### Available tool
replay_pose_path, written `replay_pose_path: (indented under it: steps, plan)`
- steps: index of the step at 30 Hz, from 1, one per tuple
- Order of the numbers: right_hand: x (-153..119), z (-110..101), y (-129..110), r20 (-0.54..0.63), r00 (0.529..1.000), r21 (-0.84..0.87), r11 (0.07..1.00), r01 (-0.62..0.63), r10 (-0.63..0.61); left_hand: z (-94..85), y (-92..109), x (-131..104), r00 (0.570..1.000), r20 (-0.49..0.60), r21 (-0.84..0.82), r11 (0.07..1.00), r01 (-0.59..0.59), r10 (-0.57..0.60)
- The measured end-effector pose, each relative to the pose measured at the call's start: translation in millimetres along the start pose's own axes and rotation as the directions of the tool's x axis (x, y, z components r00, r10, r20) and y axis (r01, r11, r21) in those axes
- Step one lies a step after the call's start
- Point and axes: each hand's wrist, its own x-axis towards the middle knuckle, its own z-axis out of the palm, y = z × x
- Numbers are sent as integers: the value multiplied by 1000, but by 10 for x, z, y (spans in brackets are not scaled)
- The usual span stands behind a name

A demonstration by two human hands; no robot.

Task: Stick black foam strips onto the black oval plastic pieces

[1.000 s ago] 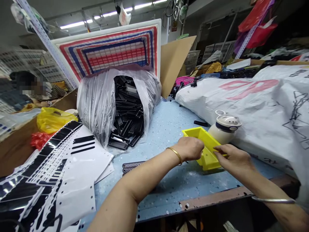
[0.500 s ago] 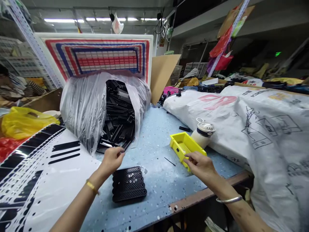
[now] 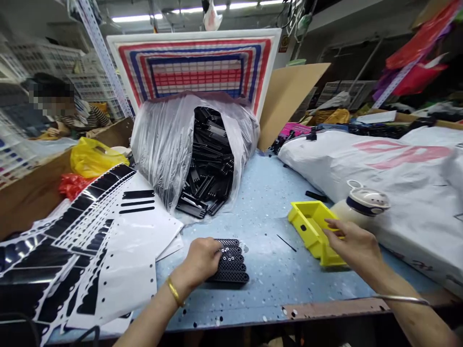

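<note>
A black perforated tray (image 3: 231, 270) with several small white rings on it lies on the blue table. My left hand (image 3: 202, 260) is closed at the tray's left side; what its fingers hold, if anything, is too small to make out. The yellow bin (image 3: 313, 231) stands at the right, in front of a white bottle (image 3: 361, 205). Over the bin's right edge is my right hand (image 3: 356, 243), thumb and fingertips near each other at the rim, partly hidden. Between tray and bin lies a thin dark stick (image 3: 286, 243).
Behind the tray lies a plastic bag (image 3: 162, 149) full of black parts (image 3: 210, 159). Printed sheets (image 3: 126, 260) cover the left side, near a yellow bag (image 3: 96, 158). Large white sacks (image 3: 398, 164) line the right. A person (image 3: 68, 103) sits at the far left.
The view has turned left, so things appear farther right. My left hand has come down from near the bag to the black tray. My right hand remains by the yellow bin.
</note>
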Motion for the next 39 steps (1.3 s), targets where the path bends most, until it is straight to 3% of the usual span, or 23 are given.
replay_pose_path:
  steps: [3,7,9,12,19,30,34,39]
  plan:
    - [-160,56,-453,88,986,153,980,125,-140,42,41,27,999,36,40,999,17,-19]
    - [-334,269,-1285,332,848,389,879,275,-412,90,33,50,998,47,48,998,36,-38]
    - [-353,395,-1600,441,795,364,893,266,-416,111,24,55,998,50,47,998,44,-46]
    - [-331,559,-1856,570,726,308,919,247,-386,118,-25,52,998,14,18,998,67,-67]
    - [-359,767,-1943,621,692,289,928,234,-367,48,-304,77,984,-93,-7,988,153,-153]
    - [-253,873,-1813,585,742,267,942,204,-327,30,-369,27,983,-107,-107,984,139,-150]
    - [-258,822,-1727,553,755,300,929,216,-354,56,-390,-53,990,-122,-94,994,63,-75]
    - [-414,619,-1631,481,764,340,895,290,-431,105,-401,-156,991,-132,60,998,-8,16]
